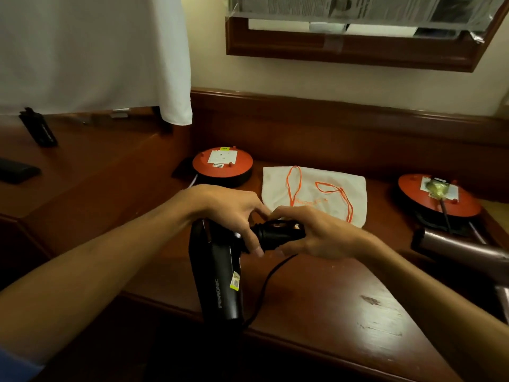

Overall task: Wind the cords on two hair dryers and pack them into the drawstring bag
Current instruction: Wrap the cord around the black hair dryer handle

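A black hair dryer lies on the wooden table, its barrel pointing toward me and its handle turned to the right. My left hand grips the dryer where handle and body meet. My right hand curls round the handle's far end. The black cord loops from under my right hand down over the table's front edge. A white drawstring bag with orange strings lies flat just behind my hands. A second, brownish dryer lies at the right, partly cut off by the frame.
Two red round cable reels with sockets stand at the back, one left of the bag, one at the right with a plug in it. A lower side surface at the left bears dark objects. A white cloth hangs above.
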Motion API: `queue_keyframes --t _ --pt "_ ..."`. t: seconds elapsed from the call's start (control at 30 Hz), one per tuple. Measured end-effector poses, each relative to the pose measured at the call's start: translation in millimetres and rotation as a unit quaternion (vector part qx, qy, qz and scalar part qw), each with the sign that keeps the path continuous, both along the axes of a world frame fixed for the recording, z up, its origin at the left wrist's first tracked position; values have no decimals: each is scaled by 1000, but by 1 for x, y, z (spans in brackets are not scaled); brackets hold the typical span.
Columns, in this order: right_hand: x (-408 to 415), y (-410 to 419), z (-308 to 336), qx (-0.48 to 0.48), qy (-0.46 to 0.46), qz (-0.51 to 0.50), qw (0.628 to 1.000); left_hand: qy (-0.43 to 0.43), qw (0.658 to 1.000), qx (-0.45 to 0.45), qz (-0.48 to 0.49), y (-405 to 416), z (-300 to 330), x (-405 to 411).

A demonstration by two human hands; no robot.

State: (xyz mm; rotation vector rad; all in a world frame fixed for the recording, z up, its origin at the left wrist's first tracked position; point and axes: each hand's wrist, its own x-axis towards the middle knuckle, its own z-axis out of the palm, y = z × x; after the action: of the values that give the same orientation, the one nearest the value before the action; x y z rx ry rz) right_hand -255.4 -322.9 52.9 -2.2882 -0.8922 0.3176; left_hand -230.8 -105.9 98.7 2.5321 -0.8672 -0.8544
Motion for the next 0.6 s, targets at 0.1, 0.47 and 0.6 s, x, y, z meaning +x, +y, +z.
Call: queue_keyframes --t 0.1,0.47,0.6 --pt "-3 -8 -6 53 6 -37 998 -207 968 133 -56 -4 -2 -10" --pt "-25 -5 1 -28 -98 -85 991 -143 984 91 -58 2 2 -17" --pt "-21 -17 26 -136 -24 34 990 -155 974 138 -91 -7 -6 -25"
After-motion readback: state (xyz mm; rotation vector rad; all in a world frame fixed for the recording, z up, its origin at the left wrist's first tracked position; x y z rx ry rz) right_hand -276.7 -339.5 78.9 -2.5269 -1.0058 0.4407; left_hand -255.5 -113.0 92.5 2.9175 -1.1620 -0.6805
